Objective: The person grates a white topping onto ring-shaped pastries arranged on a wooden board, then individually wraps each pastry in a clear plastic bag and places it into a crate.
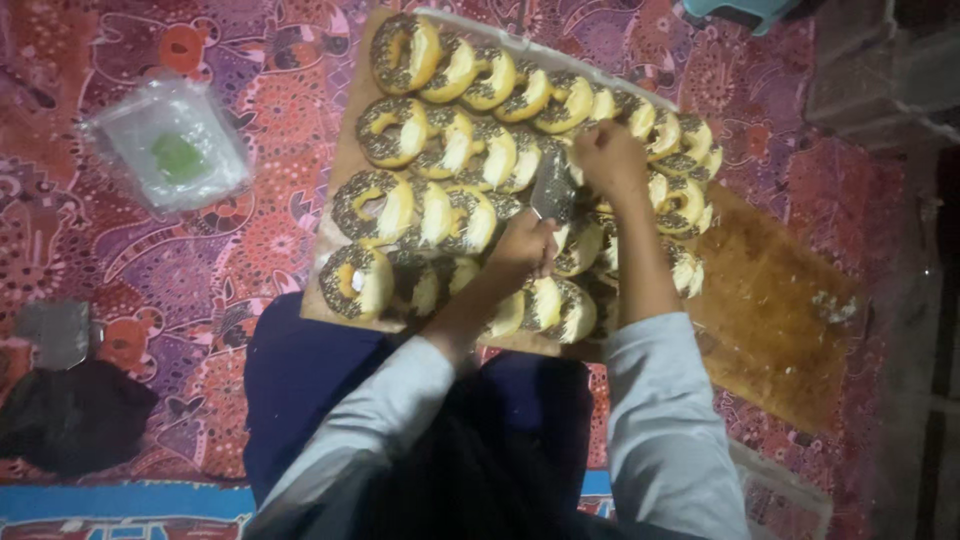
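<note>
Grey sleeves and a dark blue lap nearest, person sitting on the patterned red-purple mat (pixel 150 260) and leaning over a brown board (pixel 780 320).

Left hand (pixel 522 248) is curling shut around the low end of a clear plastic bag (pixel 553 195); fingers wrapped, nothing else in it as far as I can see. Right hand (pixel 608 158) is pinching the bag's upper end, fingers closed on the film. Bag is stretching between the two hands, long axis running from lower left up to upper right, over the middle of the board. Can't tell if anything is inside it; too blurred.

Left hand is sitting nearer the body, right hand further out. Closest ring to the left hand: touching or just beside its knuckles, on the left side. Rings under the right hand are lying directly below the wrist.

Board is carrying chocolate-topped doughnuts (pixel 400 130) with sprinkles, standing on edge and overlapping in rows, four rows or so. Right part of the board is showing bare, just crumbs.

Further left on the mat: stack of clear bags (pixel 170 145) with something green inside, well apart from the hands. Dark cloth (pixel 70 415) at the lower left. Teal stool (pixel 740 10) at the far top edge.
</note>
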